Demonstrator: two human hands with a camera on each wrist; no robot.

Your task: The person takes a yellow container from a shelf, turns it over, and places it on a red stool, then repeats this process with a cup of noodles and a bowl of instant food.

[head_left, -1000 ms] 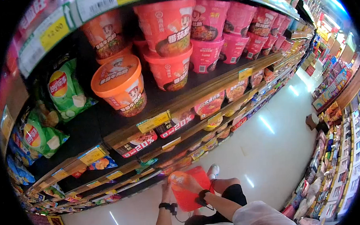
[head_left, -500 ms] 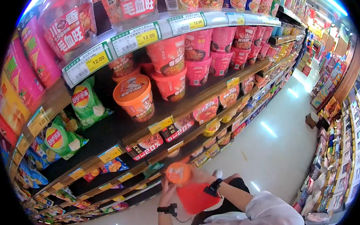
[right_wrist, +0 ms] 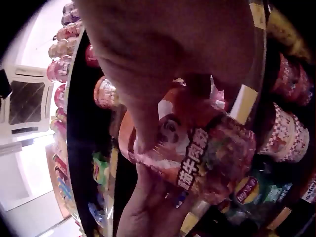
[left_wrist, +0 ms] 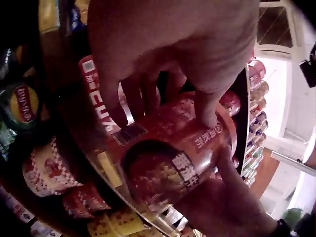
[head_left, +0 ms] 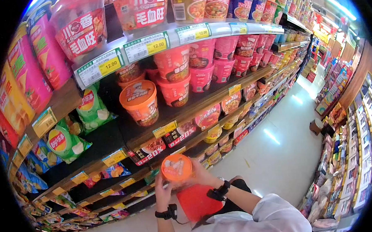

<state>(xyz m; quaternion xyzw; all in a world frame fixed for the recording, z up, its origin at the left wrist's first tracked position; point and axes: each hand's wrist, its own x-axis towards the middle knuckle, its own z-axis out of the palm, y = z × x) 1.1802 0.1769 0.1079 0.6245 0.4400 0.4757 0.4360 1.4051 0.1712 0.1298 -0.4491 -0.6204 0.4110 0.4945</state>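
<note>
An orange-lidded instant noodle cup (head_left: 176,167) is held between both hands in front of the lower shelves, its lid facing up toward the head view. My left hand (head_left: 162,191) grips its left side, and my right hand (head_left: 202,176) holds its right side. In the left wrist view, the left thumb presses the cup's wall (left_wrist: 163,148) close to the lid rim, with printed characters and a food picture showing. From the right wrist view, the right thumb lies along the cup (right_wrist: 197,148) near the rim. Below the hands is a red flat-looking object (head_left: 198,203), partly hidden.
A matching orange cup (head_left: 139,102) stands at the front of the middle shelf, beside stacked pink cups (head_left: 201,78). Green chip bags (head_left: 66,140) lie to its left. Price tags line the wooden shelf edge (head_left: 202,111). The aisle floor (head_left: 274,145) runs to the right, toward another stocked shelf (head_left: 354,171).
The noodle cup has risen from low over the red object to nearer the shelves, with both hands on it. The head view has shifted, showing more of the upper shelf.
</note>
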